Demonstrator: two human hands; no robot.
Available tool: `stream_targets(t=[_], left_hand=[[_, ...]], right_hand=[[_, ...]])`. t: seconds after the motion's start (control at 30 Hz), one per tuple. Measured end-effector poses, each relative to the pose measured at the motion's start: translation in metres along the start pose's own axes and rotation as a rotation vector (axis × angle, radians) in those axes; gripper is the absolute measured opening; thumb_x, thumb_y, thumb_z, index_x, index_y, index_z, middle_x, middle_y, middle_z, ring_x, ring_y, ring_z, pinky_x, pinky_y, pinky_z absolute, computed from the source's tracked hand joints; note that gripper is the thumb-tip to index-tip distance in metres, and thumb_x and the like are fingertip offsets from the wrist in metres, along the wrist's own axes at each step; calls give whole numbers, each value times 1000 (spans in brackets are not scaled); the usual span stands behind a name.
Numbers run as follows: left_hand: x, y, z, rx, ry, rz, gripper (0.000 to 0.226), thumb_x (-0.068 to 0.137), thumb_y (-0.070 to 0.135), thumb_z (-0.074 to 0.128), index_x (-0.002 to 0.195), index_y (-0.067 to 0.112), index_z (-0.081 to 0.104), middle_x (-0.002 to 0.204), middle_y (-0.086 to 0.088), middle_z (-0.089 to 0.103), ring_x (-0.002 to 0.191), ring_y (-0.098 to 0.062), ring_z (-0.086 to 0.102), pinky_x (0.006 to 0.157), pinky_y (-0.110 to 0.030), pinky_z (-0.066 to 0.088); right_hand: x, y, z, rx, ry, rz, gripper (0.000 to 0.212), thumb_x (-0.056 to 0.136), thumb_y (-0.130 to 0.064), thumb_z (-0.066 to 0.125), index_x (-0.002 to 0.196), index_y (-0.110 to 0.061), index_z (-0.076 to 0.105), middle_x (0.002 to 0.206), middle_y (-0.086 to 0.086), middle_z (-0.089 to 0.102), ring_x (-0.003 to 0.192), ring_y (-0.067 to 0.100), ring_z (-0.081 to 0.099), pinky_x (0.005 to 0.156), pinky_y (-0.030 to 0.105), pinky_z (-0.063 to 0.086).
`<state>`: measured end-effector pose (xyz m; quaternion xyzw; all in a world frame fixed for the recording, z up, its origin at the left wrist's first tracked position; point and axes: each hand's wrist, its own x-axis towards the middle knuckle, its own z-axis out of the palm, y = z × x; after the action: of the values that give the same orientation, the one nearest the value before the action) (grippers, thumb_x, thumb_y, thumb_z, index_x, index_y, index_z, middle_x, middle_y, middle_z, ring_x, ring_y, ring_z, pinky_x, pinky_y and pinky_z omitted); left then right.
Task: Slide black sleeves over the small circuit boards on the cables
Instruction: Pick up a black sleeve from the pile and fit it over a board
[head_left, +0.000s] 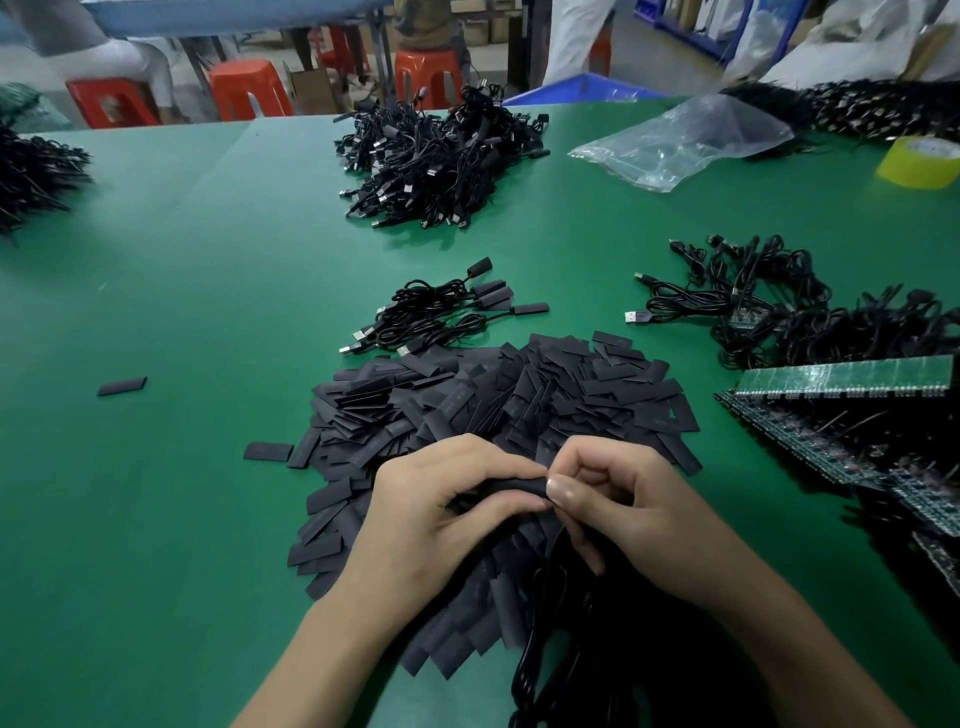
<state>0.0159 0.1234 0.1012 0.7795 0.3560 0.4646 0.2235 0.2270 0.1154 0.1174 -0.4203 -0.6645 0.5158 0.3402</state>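
My left hand (441, 512) grips a black sleeve (511, 488) just above a big heap of flat black sleeves (498, 405). My right hand (618, 512) pinches the sleeve's right end, and a black cable (540, 639) hangs down from there toward me. The circuit board on this cable is hidden by my fingers and the sleeve. A small bundle of sleeved cables (441, 314) lies behind the heap. Cables without sleeves (769, 306) lie to the right, beside stacked green circuit board strips (841, 376).
A large pile of black cables (441, 161) sits at the back of the green table (182, 312). A clear plastic bag (680, 143) and a yellow tape roll (919, 161) lie back right. Two loose sleeves, one far left (122, 386) and one nearer the heap (268, 451), lie left. Red stools stand beyond the table.
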Motion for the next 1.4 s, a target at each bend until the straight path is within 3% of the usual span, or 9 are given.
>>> stream_targets(t=[0.2,0.37,0.7,0.83,0.97,1.07,1.27,1.4], left_hand=[[0,0,3,61,217,-97,32,80,29,84,109,18,78,94,11,72,86,-9,70,81,-21,53],[-4,3,11,27,344,-182,25,80,27,85,105,22,78,91,13,75,81,-8,73,77,-21,56],[-3,7,19,-34,273,-239,44,83,30,82,124,19,73,97,10,75,88,-10,74,85,-25,57],[-2,16,25,-33,187,-282,58,85,34,78,139,20,62,114,12,71,97,-12,70,92,-19,52],[1,28,30,126,14,-211,46,95,63,57,114,27,78,109,18,66,106,-6,60,93,-24,47],[3,36,43,220,-75,-109,46,92,65,58,102,26,80,105,15,67,98,-11,57,87,-31,47],[10,47,52,38,-55,-228,24,87,45,70,78,23,74,90,15,70,89,-9,63,85,-38,50],[13,57,49,-24,-92,-413,35,76,63,67,85,29,65,74,19,65,73,-2,61,79,-32,53]], right_hand=[[1,-2,0,75,89,-2,28,105,-13,56,80,-23,62,64,3,61,49,19,56,55,23,46],[2,-3,3,140,132,13,32,105,-13,55,75,-25,63,64,3,60,48,18,54,54,23,46],[3,1,6,179,196,26,27,105,-14,55,78,-15,61,62,4,60,47,18,55,55,26,47],[7,-5,3,469,322,89,23,98,-19,58,76,-17,65,63,6,55,44,16,49,48,21,44],[10,-7,-10,980,369,117,18,93,-24,56,90,-7,57,67,1,49,47,9,43,44,20,41],[13,-4,-10,1171,379,90,15,95,-26,54,92,-10,52,71,0,49,53,8,43,48,19,43],[16,-5,-4,1177,453,20,14,93,-24,56,90,-11,53,73,-1,52,56,8,49,52,20,48],[14,-8,1,1144,440,21,19,95,-28,56,82,-14,60,72,-1,53,58,9,53,52,24,52]])
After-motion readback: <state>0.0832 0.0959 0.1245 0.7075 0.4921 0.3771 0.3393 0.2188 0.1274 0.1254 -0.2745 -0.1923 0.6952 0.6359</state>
